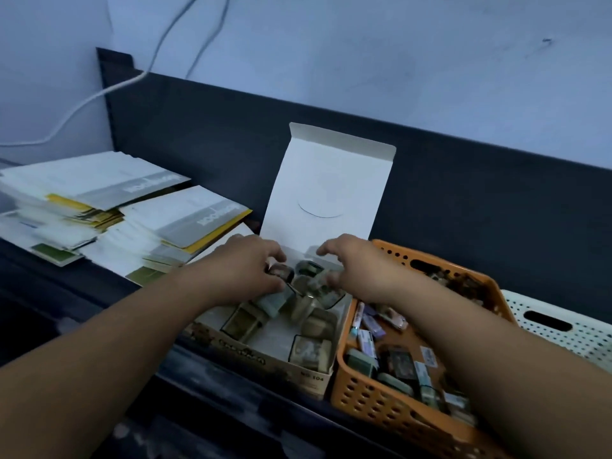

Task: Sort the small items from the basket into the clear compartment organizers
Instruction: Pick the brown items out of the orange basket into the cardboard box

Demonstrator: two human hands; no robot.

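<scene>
The left hand pinches a small clear case over the open cardboard box, likely steadying it for filling, the right hand hovers beside, its grasp blurred beyond telling, the orange basket of small items at four o'clock, paper stacks at ten, on a dark desk beneath a bluish wall.

Dark desk, paper stacks, open cardboard box, orange basket, white basket

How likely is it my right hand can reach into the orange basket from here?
Probably yes. The right hand is over the box, right beside the orange basket; the basket is open-topped and nothing stands between them. Whether the hand already holds something is too blurred to tell.
</scene>
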